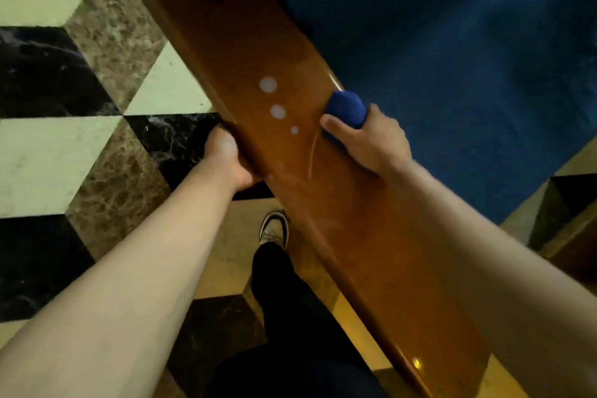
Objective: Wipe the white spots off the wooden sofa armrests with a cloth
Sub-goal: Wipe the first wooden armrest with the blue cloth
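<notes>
A glossy brown wooden armrest runs diagonally from upper left to lower right. Three white spots sit on its top: a large one, a middle one and a small one. A thin pale curved streak lies just below them. My right hand presses a bunched blue cloth on the armrest, right of the spots and near the cushion-side edge. My left hand grips the armrest's outer edge, fingers curled under it.
The dark blue sofa cushion fills the upper right. The floor has a cube pattern of cream, brown and black marble tiles. My leg in dark trousers and a pale shoe stand beside the armrest.
</notes>
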Tool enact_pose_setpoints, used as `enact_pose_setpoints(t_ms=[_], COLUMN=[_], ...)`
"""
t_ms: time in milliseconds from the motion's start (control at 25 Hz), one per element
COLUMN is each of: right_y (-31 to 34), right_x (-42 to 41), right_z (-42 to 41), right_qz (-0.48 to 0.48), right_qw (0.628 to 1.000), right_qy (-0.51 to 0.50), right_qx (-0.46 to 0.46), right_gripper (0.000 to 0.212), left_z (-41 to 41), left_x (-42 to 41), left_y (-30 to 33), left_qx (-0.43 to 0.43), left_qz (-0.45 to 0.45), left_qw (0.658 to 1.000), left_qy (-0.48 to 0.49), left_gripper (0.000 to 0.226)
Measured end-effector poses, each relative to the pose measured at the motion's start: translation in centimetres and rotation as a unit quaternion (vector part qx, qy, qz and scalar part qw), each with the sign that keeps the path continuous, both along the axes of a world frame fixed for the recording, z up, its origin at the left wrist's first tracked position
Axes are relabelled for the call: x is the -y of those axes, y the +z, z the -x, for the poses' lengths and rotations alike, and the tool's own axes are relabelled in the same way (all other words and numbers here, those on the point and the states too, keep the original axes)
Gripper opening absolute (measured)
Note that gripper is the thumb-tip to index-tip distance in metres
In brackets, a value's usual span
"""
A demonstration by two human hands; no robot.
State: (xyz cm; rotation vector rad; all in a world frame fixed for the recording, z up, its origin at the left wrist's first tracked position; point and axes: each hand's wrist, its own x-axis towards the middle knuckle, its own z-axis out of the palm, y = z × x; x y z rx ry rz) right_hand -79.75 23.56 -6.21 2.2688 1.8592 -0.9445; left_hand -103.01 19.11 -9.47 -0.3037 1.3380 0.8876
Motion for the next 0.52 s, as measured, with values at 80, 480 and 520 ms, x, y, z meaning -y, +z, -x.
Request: enact_pose_setpoints(t_ms=[80,480,520], right_y=[0.5,-0.1,-0.5], right_x=[-2.2,13.3,12.5], right_z=[-1.5,4.5,7.2], right_qz=[0.087,-0.082,-0.101], right_qw=[0.984,0.967,0.966], right_qy=[-0.088,0.186,0.178], right_qx=[-0.129,0.151,0.156], right_gripper=[0.071,0.085,0.087], left_z=[1.7,4.6,4.7], left_x=[-0.9,-4.3,-4.2], left_y=[0.0,0.6,0.3], left_qx=[-0.011,0.017,0.020], left_qz=[0.014,0.050,0.057], left_qw=[0.999,0.996,0.996], left_qy=[0.041,0.071,0.069], left_gripper=[0.059,0.064,0.062])
